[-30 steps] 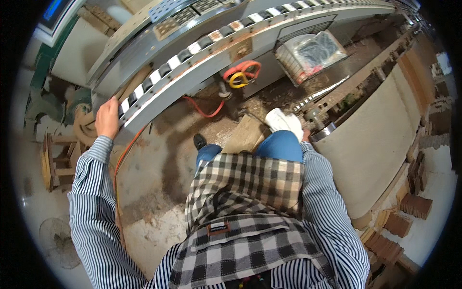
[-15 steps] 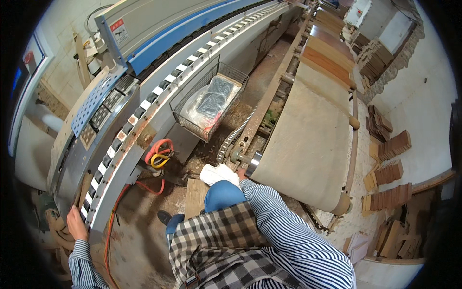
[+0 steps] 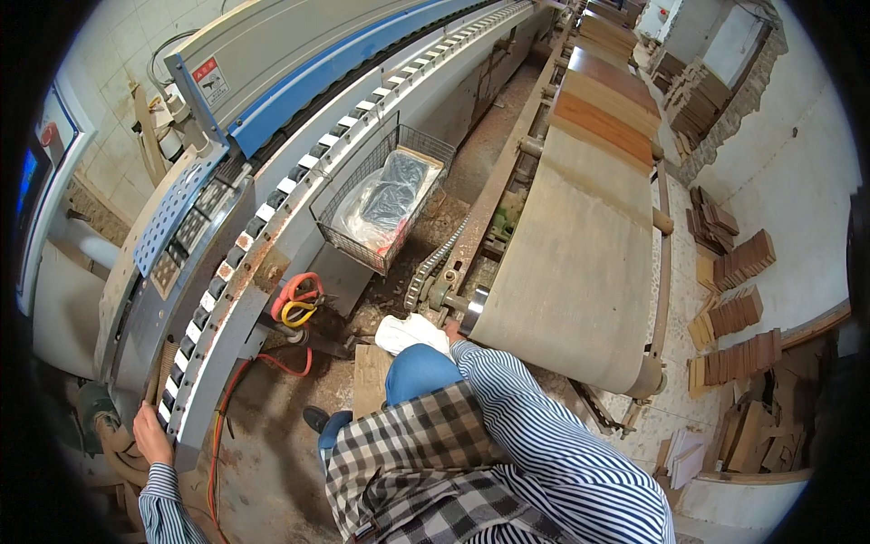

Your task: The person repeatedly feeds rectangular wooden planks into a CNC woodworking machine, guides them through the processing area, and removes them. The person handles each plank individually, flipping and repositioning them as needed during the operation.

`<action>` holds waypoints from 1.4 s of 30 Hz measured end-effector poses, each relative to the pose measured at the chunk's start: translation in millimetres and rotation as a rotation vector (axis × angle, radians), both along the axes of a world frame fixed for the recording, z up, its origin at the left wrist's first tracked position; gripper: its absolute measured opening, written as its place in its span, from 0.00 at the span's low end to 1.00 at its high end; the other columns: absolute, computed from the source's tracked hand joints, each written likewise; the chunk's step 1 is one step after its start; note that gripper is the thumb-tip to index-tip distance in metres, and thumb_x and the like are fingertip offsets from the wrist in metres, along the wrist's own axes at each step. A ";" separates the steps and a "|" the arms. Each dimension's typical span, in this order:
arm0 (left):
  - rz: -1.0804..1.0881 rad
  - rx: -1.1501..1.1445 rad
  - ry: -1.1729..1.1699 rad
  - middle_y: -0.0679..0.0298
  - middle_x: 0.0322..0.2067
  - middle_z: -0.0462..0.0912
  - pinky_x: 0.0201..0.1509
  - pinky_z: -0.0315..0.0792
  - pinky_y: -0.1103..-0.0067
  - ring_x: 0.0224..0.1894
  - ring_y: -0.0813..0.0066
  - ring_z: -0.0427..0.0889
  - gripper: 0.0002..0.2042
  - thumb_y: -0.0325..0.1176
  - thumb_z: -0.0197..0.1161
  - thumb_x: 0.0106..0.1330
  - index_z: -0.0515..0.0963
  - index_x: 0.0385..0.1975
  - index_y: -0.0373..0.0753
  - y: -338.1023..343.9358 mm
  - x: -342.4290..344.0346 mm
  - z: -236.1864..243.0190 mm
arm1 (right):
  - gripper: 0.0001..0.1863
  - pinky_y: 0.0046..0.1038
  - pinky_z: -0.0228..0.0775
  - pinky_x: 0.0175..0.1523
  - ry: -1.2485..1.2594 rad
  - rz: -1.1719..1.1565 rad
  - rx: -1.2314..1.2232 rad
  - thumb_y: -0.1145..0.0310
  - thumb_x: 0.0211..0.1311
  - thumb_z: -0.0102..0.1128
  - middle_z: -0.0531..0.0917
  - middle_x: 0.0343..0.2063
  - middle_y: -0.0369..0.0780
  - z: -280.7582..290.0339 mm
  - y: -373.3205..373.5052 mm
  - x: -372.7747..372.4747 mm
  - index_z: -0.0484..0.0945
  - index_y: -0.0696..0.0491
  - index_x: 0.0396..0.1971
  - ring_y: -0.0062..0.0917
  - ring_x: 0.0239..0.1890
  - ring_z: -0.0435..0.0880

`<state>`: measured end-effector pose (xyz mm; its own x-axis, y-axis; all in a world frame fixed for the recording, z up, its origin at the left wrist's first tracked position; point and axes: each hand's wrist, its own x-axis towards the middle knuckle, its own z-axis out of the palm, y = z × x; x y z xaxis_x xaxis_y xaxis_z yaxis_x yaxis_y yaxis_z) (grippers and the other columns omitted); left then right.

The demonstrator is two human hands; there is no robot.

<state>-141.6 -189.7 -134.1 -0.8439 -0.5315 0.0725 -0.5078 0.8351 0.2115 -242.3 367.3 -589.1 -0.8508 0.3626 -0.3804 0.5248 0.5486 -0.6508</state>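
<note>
At the lower left, my left hand [image 3: 152,433] is closed at the near end of the roller track [image 3: 217,288]. Its fingers grip the lower end of a narrow brown wooden strip [image 3: 164,364], which lies along the machine's inner side. My right hand [image 3: 454,334] reaches down past my knee, beside a crumpled white cloth [image 3: 407,334] and just below the metal end of the conveyor's roller [image 3: 473,308]. Only a small part of that hand shows beyond the striped sleeve, and its fingers are hidden.
A conveyor belt [image 3: 566,272] carries wooden boards [image 3: 605,113] farther off. Between it and the machine hangs a wire basket [image 3: 362,245] with plastic-wrapped contents. Red and yellow scissors-like handles [image 3: 297,299] and an orange hose [image 3: 217,435] are nearby. Board stacks [image 3: 739,355] stand at right.
The view has shifted slightly. My left hand sits a little lower in the picture, still at the wooden strip. My right hand stays beside the white cloth.
</note>
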 end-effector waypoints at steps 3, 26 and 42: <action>0.005 -0.007 -0.005 0.50 0.43 0.74 0.53 0.60 0.70 0.47 0.55 0.69 0.23 0.45 0.39 0.68 0.73 0.42 0.29 -1.4 -0.4 -1.0 | 0.14 0.38 0.67 0.37 0.006 0.002 -0.006 0.58 0.48 0.58 0.78 0.28 0.49 -3.1 0.2 0.0 0.75 0.53 0.31 0.40 0.33 0.76; -0.060 -0.050 0.117 0.50 0.34 0.77 0.45 0.63 0.68 0.39 0.54 0.72 0.23 0.44 0.39 0.68 0.75 0.34 0.28 -6.3 -0.4 -10.0 | 0.13 0.35 0.64 0.34 0.127 -0.077 -0.093 0.64 0.53 0.56 0.76 0.24 0.50 -43.6 0.5 -4.1 0.73 0.61 0.29 0.36 0.28 0.74; -0.043 -0.030 0.104 0.49 0.34 0.77 0.44 0.63 0.68 0.38 0.55 0.73 0.24 0.46 0.39 0.68 0.75 0.35 0.28 3.7 -1.8 -1.2 | 0.08 0.34 0.63 0.30 0.150 0.056 -0.006 0.72 0.52 0.56 0.73 0.21 0.50 -49.8 11.1 2.2 0.71 0.62 0.25 0.28 0.24 0.71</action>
<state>-143.4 -185.9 -135.3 -0.8531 -0.4911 0.1763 -0.4480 0.8625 0.2353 -240.1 378.4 -638.9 -0.9170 0.3109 -0.2498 0.3902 0.5701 -0.7230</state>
